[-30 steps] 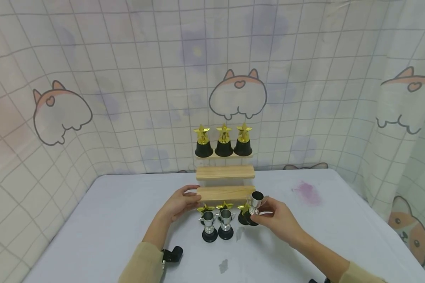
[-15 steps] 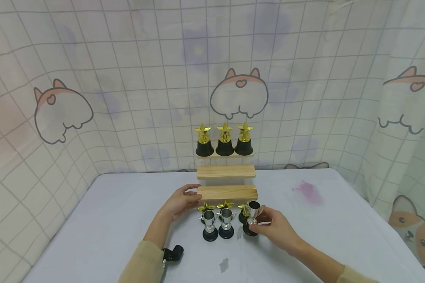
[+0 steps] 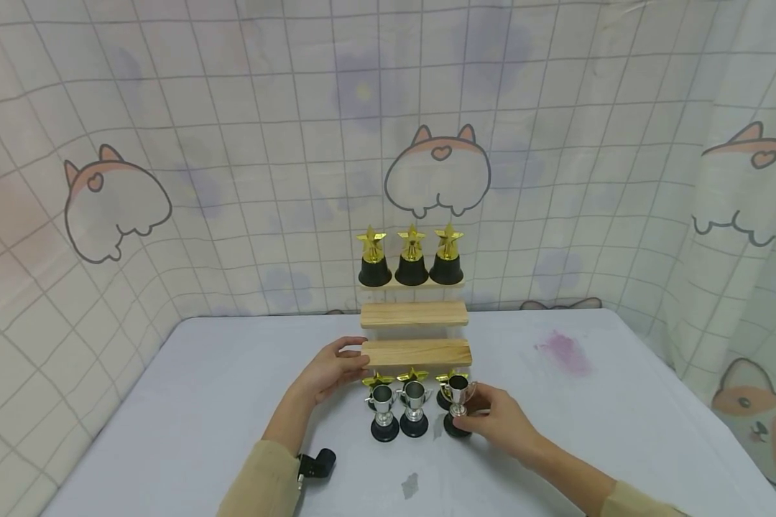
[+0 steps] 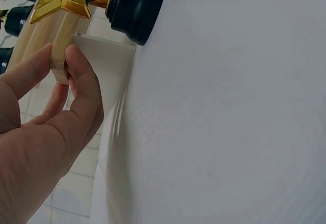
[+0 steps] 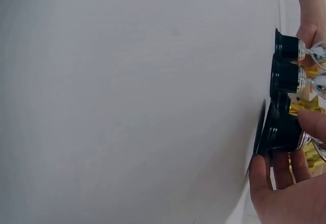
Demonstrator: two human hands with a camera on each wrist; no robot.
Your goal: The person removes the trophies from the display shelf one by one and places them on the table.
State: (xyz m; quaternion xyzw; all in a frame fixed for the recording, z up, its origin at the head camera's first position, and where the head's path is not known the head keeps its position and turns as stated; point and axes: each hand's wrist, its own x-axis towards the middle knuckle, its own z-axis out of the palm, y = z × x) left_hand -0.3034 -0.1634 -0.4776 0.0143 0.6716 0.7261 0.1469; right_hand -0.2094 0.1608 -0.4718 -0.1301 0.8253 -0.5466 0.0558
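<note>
My right hand [image 3: 501, 422] pinches a small silver trophy cup [image 3: 458, 388] with a black base, low over the table. In the right wrist view a dark shadow lies along its base [image 5: 284, 132]; contact with the table is hard to tell. To its left stand two like silver cups [image 3: 384, 413], [image 3: 414, 411]. Behind these, gold star trophies [image 3: 413, 375] stand partly hidden. My left hand [image 3: 327, 370] grips the left end of the lowest board of a wooden tiered shelf [image 3: 417, 352]; in the left wrist view thumb and fingers close on the board's end [image 4: 62, 51].
Three gold star trophies [image 3: 411, 270] with black bases stand on the shelf's top tier. The middle board [image 3: 414, 314] is bare wood. White cloth covers the table [image 3: 233, 388], and a patterned curtain [image 3: 284, 179] hangs behind and at both sides.
My right hand has brought the silver trophy cup down and toward me, to the front row's right side. The lowest board's right end shows more now. My left hand keeps its place.
</note>
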